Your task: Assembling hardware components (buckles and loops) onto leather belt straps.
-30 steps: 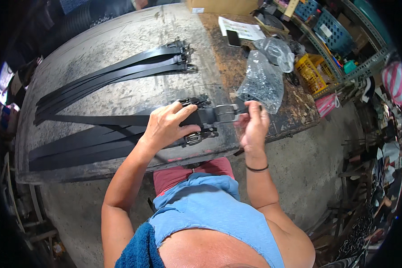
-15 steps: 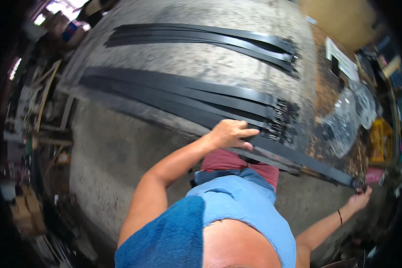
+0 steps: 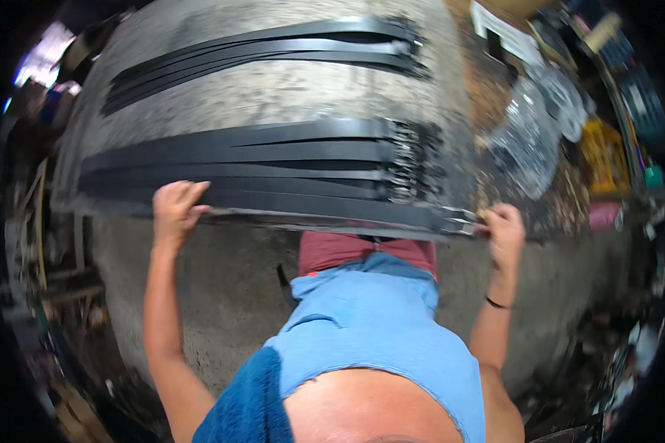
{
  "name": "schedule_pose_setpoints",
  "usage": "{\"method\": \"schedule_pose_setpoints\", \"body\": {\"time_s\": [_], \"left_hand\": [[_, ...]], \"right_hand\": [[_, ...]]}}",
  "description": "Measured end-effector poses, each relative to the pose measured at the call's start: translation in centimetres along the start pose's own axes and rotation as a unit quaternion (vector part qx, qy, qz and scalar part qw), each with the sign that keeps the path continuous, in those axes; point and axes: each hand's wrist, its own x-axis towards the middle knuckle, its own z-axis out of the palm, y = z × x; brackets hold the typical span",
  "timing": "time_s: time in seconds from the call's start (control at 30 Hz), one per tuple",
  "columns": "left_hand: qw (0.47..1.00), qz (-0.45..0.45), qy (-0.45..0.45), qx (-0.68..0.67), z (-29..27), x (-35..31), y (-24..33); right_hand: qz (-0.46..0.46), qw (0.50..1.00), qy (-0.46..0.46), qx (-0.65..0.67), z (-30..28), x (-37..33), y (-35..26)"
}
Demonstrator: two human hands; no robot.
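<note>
Several black belts lie side by side along the near edge of the table, their metal buckles bunched at the right end. The nearest belt stretches between my two hands. At its buckle end, the fingers of my right hand are closed. My left hand is on the same belt far to the left, fingers and thumb closed round its edge; its far-left end blends in with the others. Farther back lies a second group of black belts, also with buckles at the right.
The belts rest on a worn grey table. Clear plastic bags, a white sheet and a yellow crate are at the right. Clutter lines both sides of the concrete floor.
My right hand has come in from the far right with the buckle end, bringing the belt alongside the near group. My left hand has slid left along the belt. The view has shifted.
</note>
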Motion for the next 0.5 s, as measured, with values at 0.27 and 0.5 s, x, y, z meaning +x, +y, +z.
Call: {"method": "schedule_pose_setpoints", "body": {"time_s": [0.27,0.5], "left_hand": [[0.992,-0.115,-0.047,-0.004,3.8,-1.9,-1.8],[0.979,0.041,-0.007,-0.2,9.9,4.8,13.1]], "right_hand": [[0.009,0.993,-0.071,0.089,9.1,-1.6,2.9],[-0.303,0.911,0.013,-0.279,8.6,-2.8,1.8]]}}
